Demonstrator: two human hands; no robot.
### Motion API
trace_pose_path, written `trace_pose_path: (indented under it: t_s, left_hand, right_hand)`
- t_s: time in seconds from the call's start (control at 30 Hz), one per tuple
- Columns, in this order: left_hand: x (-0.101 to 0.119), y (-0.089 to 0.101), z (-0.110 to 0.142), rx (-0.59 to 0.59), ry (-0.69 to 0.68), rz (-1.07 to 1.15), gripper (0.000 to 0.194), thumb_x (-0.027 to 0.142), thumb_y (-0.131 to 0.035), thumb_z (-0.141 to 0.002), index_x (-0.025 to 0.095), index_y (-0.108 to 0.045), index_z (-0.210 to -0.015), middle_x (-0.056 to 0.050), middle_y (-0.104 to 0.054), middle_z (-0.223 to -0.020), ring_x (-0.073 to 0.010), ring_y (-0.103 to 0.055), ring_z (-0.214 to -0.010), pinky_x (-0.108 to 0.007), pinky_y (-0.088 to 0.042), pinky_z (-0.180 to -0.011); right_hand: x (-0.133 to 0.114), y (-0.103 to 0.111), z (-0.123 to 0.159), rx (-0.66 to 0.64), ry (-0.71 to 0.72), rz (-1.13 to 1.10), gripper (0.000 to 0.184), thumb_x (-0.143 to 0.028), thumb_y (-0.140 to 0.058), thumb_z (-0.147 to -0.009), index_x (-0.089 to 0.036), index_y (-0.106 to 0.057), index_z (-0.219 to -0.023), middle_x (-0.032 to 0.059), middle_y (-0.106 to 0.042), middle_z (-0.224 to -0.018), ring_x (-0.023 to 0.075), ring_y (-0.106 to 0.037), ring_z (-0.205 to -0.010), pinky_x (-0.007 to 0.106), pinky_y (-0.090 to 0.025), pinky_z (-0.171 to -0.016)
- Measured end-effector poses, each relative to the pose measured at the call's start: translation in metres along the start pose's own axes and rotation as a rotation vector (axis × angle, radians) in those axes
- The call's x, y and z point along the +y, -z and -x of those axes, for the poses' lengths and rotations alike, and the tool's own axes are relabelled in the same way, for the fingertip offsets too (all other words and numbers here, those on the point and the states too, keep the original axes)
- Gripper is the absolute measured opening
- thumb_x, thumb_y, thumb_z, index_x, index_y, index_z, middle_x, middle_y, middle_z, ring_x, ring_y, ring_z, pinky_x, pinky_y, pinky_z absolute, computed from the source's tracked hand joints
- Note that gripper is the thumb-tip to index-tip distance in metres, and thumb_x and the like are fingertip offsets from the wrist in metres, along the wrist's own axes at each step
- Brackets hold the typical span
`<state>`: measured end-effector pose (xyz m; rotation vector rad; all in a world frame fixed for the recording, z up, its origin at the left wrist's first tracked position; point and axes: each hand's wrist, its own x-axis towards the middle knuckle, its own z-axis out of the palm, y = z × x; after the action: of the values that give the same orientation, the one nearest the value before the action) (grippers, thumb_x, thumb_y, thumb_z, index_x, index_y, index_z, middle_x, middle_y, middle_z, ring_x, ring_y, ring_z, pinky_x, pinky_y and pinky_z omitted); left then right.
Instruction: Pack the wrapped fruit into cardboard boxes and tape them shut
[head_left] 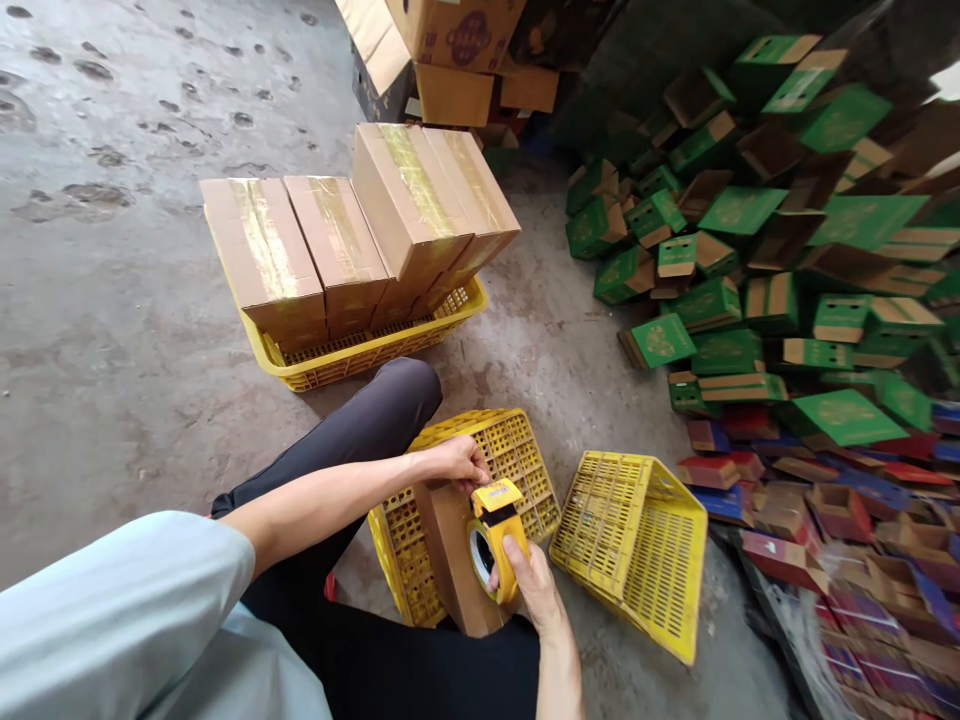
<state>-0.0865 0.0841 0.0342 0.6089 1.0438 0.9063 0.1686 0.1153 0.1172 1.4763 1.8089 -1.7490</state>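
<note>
The right hand grips the yellow tape dispenser against the cardboard box, whose long axis runs far to near on the yellow crate. The left hand, pinched at the far end, perhaps holds the tape end.

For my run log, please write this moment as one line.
right hand: holds tape dispenser | left hand: beside dispenser, grip unclear | carton: beneath dispenser
</note>
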Motion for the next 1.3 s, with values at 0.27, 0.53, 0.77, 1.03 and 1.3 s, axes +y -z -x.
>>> trace_pose_path:
  t_s: [0.27,0.53,0.77,1.03,1.3]
  left_hand:
    - [0.003,0.007,-0.002,-0.036,-0.02,-0.049,0.008,0.019,-0.076,-0.079,0.012,-0.074,-0.076,0.001,-0.068,-0.059,-0.013,-0.068,-0.059,-0.021,-0.056,-0.061]
    - [0.011,0.023,0.0,0.072,-0.031,-0.153,0.007,0.018,-0.076,-0.079,0.013,-0.072,-0.075,0.001,-0.068,-0.058,-0.0143,-0.07,-0.061,-0.022,-0.057,-0.063]
    - [0.012,0.038,0.009,0.1,-0.085,-0.19,0.008,0.02,-0.076,-0.08,0.013,-0.073,-0.077,-0.001,-0.07,-0.061,-0.0174,-0.073,-0.065,-0.026,-0.059,-0.067]
    - [0.01,0.065,0.013,0.187,-0.081,-0.176,0.025,0.033,-0.087,-0.074,0.013,-0.073,-0.076,-0.002,-0.071,-0.064,-0.0178,-0.073,-0.067,-0.025,-0.059,-0.068]
    - [-0.004,0.077,0.005,0.218,-0.111,-0.261,0.021,0.032,-0.08,-0.081,0.012,-0.076,-0.084,-0.002,-0.071,-0.066,-0.014,-0.068,-0.065,-0.022,-0.054,-0.066]
  right_hand:
    - [-0.005,-0.001,0.001,0.012,-0.042,0.046,0.065,-0.083,-0.056,-0.085,-0.019,-0.065,-0.085,0.0076,-0.071,-0.055,0.0221,-0.066,-0.048,0.031,-0.05,-0.052]
    - [0.005,0.002,0.016,0.056,-0.096,0.09,0.067,-0.086,-0.055,-0.082,-0.02,-0.063,-0.083,0.0067,-0.07,-0.054,0.0234,-0.065,-0.048,0.032,-0.048,-0.052]
    - [0.003,-0.002,0.022,0.055,-0.077,0.111,0.068,-0.087,-0.054,-0.08,-0.019,-0.065,-0.084,0.008,-0.072,-0.058,0.0245,-0.066,-0.051,0.035,-0.05,-0.057]
    - [-0.007,-0.001,0.017,0.01,-0.079,0.126,0.064,-0.081,-0.055,-0.086,-0.019,-0.066,-0.083,0.0091,-0.073,-0.059,0.024,-0.067,-0.053,0.035,-0.051,-0.058]
    - [-0.01,-0.003,0.016,0.041,-0.108,0.088,0.061,-0.081,-0.057,-0.085,-0.02,-0.063,-0.086,0.006,-0.071,-0.055,0.0222,-0.065,-0.048,0.032,-0.049,-0.052]
